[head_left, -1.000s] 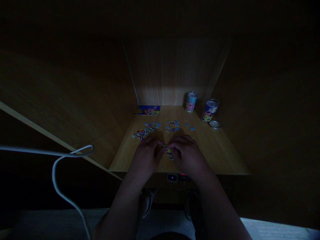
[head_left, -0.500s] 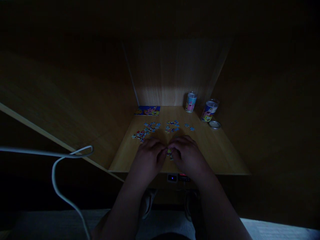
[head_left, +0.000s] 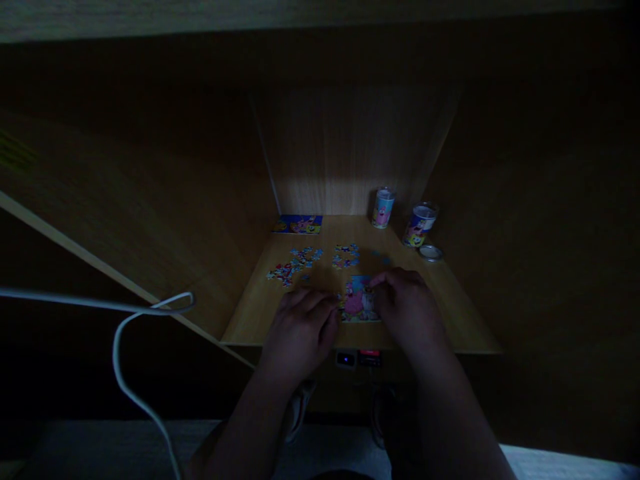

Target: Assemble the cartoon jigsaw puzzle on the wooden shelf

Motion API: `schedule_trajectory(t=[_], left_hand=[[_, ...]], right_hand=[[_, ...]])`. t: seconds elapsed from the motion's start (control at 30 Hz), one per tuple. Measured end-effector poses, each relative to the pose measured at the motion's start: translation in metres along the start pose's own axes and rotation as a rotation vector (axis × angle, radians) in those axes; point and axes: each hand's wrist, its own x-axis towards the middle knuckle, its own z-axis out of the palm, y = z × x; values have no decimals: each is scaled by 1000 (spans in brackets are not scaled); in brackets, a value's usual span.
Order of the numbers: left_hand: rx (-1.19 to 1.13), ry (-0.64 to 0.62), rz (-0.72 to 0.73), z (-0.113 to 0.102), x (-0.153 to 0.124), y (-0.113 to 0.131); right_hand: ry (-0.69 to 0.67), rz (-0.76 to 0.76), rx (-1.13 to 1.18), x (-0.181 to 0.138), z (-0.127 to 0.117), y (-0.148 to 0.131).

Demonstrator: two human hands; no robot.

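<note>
A partly joined jigsaw puzzle (head_left: 357,301) with a pink figure lies near the front edge of the small wooden desk (head_left: 450,313). My left hand (head_left: 303,327) rests at the puzzle's left side, fingers curled toward its edge. My right hand (head_left: 407,305) sits at the puzzle's right side, fingertips pinched at its border. Whether either hand holds a piece is hidden in the dim light. Loose puzzle pieces (head_left: 300,260) lie scattered further back, and more pieces (head_left: 346,255) sit behind the puzzle.
Two printed cans (head_left: 383,207) (head_left: 419,225) stand at the back right, with a round lid (head_left: 431,252) beside them. A picture card (head_left: 299,224) lies at the back left. Wooden walls enclose the desk. A white cable (head_left: 130,320) loops at the left.
My hands were close together over the puzzle; they have spread apart, the right one moving right, which uncovers the joined section. The view has shifted slightly.
</note>
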Motion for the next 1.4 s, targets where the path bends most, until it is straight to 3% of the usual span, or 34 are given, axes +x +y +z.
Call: schedule_trajectory(t=[0.13,0.37,1.2,1.4], left_hand=[[15,-36,4,-1,0,2],[20,-58,25,-1,0,4],[12,-41,71,-1,-1,4],[44,38,-69,2,0,4]], right_hand=[[-84,-52,-38,0,-6,9],[-201,-212,22,0,6,9],[-296,-303,25,-2,6,6],[-292,-281,17,-1,5,5]])
